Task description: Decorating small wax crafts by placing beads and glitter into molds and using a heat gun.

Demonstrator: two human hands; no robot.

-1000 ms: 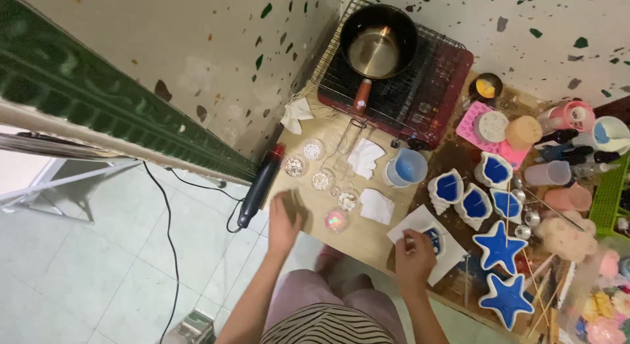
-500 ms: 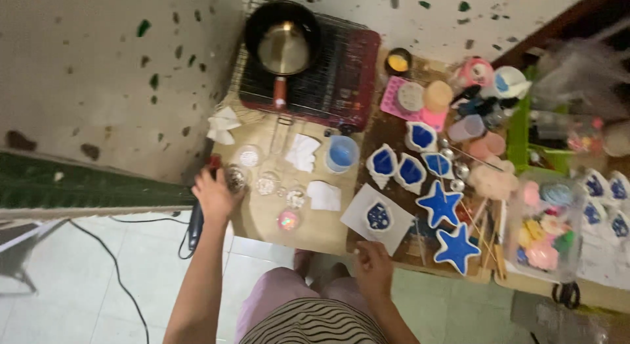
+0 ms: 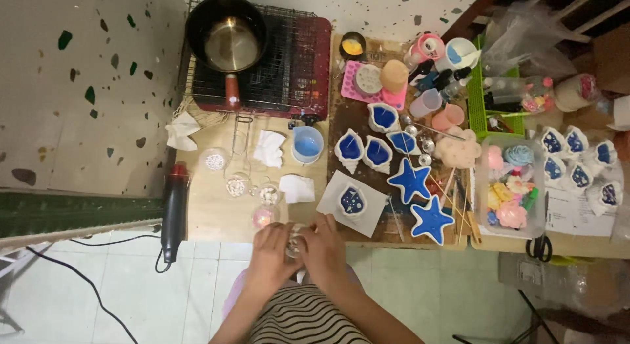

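My left hand (image 3: 271, 249) and my right hand (image 3: 323, 242) meet at the table's front edge. Both close around a small clear jar (image 3: 293, 241), mostly hidden by my fingers. Just beyond my hands lies a white shell mould filled with blue (image 3: 352, 201) on a sheet of white paper (image 3: 331, 202). Three more small clear jars of beads and glitter (image 3: 235, 186) (image 3: 268, 195) (image 3: 262, 217) stand to the left of it.
A black heat gun (image 3: 174, 209) lies at the table's left edge, its cord on the floor. A pot (image 3: 226, 37) sits on a red stove (image 3: 314, 62) at the back. Blue star moulds (image 3: 410, 180), a blue cup (image 3: 307, 145), tissues and crowded craft containers fill the right.
My left hand reached to the jars at the left, then came back with one to the front edge. My right hand left the white paper and joined it. The view swung right.
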